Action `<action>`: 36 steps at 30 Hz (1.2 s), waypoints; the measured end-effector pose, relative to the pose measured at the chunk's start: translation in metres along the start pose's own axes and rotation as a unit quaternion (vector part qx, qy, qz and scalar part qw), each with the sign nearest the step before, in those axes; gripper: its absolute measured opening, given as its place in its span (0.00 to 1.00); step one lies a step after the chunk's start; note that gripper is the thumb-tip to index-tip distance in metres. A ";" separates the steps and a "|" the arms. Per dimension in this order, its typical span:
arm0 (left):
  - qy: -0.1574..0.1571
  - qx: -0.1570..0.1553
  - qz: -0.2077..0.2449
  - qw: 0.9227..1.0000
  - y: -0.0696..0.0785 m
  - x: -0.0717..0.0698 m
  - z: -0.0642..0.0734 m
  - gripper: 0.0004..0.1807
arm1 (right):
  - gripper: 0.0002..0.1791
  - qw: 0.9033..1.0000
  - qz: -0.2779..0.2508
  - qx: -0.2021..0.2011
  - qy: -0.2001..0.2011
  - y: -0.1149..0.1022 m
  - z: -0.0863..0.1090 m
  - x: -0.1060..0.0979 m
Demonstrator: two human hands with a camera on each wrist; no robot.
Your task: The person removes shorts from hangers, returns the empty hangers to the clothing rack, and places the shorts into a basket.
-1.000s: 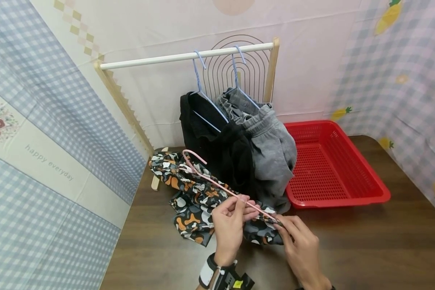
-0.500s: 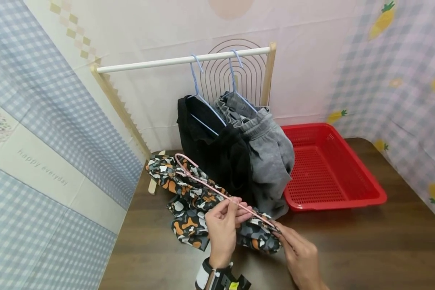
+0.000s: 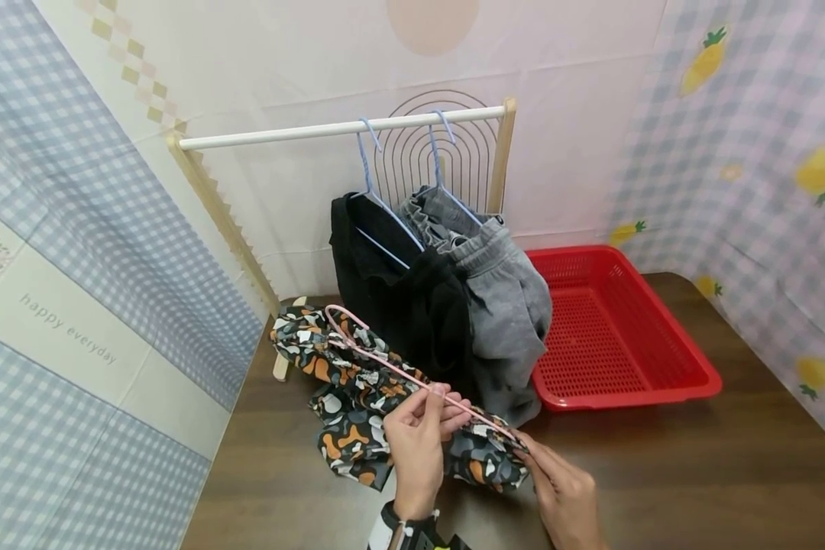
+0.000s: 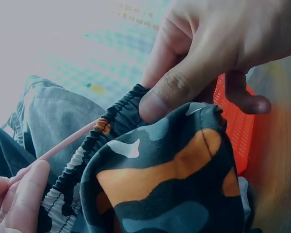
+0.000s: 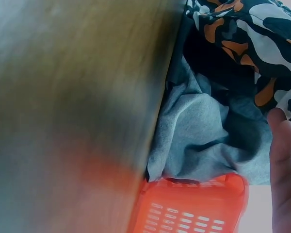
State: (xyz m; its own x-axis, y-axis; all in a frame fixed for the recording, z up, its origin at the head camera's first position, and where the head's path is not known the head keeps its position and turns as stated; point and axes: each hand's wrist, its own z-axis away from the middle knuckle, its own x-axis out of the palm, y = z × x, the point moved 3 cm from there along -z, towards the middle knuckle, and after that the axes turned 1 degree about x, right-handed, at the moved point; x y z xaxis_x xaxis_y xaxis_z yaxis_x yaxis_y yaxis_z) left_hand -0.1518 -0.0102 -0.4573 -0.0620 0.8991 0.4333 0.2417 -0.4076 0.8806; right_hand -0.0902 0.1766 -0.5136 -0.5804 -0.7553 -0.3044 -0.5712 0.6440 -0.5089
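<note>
A pink hanger [image 3: 392,368] slants across patterned pants [image 3: 351,441] with an elastic waistband, printed in black, orange, white and grey. My left hand [image 3: 415,443] pinches the hanger's bar between thumb and fingers, near its middle. At the bar's lower right end, my right hand [image 3: 562,489] pinches the waistband of the pants. The left wrist view shows the right thumb [image 4: 157,103] pressed on the gathered waistband [image 4: 87,145], with the hanger's bar running inside it. The hanger's hook points up and left, free of the rail. In the right wrist view only a finger [image 5: 282,155] shows beside the cloth.
A rack with a white rail [image 3: 282,134] stands behind. From it hang a black garment [image 3: 399,298] and grey pants [image 3: 505,298] on blue hangers. A red basket [image 3: 701,382] sits on the wooden table [image 3: 660,473] at the right. Patterned cloth walls surround the table.
The whole scene has shifted slightly down and left in the head view. Both hands keep their hold on the hanger and waistband, with the lower right end of the pants shifting slightly.
</note>
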 end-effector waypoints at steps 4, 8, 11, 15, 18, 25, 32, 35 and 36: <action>0.016 -0.006 0.001 1.000 -0.002 0.000 -0.001 0.21 | 0.22 1.000 0.001 0.006 -0.016 0.002 -0.002 0.000; 0.020 -0.009 -0.004 1.000 -0.004 -0.002 -0.001 0.21 | 0.17 0.999 0.004 0.017 -0.038 0.003 -0.002 0.000; 0.023 -0.006 -0.010 1.000 -0.005 -0.004 -0.001 0.21 | 0.11 0.998 0.012 0.013 -0.052 0.003 -0.002 0.000; 0.032 -0.015 -0.016 0.999 -0.005 -0.008 -0.003 0.20 | 0.16 0.998 0.019 -0.011 -0.059 0.002 -0.004 0.000; 0.035 -0.027 -0.017 0.999 -0.006 -0.010 -0.003 0.21 | 0.10 0.997 0.020 -0.013 -0.068 0.001 -0.006 0.001; 0.041 -0.003 -0.004 0.999 -0.003 -0.017 -0.002 0.21 | 0.26 0.994 0.049 -0.010 -0.101 0.000 -0.005 0.003; 0.043 0.012 0.010 0.999 -0.001 -0.021 -0.005 0.20 | 0.24 0.992 0.060 -0.010 -0.110 -0.001 -0.007 0.007; 0.045 0.018 0.007 0.999 0.002 -0.022 -0.006 0.20 | 0.23 0.991 0.068 -0.011 -0.118 0.001 -0.007 0.008; 0.045 0.018 0.006 0.999 0.003 -0.022 -0.006 0.20 | 0.23 0.990 0.073 -0.011 -0.121 0.002 -0.006 0.008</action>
State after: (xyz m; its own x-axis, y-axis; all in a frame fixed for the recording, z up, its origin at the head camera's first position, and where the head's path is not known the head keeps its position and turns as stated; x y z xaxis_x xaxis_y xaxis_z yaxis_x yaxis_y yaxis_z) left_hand -0.1561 -0.0325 -0.4635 -0.1457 0.8756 0.4605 0.2781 -0.4104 0.8685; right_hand -0.0995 0.1730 -0.5118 -0.5026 -0.6595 -0.5590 -0.5054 0.7487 -0.4288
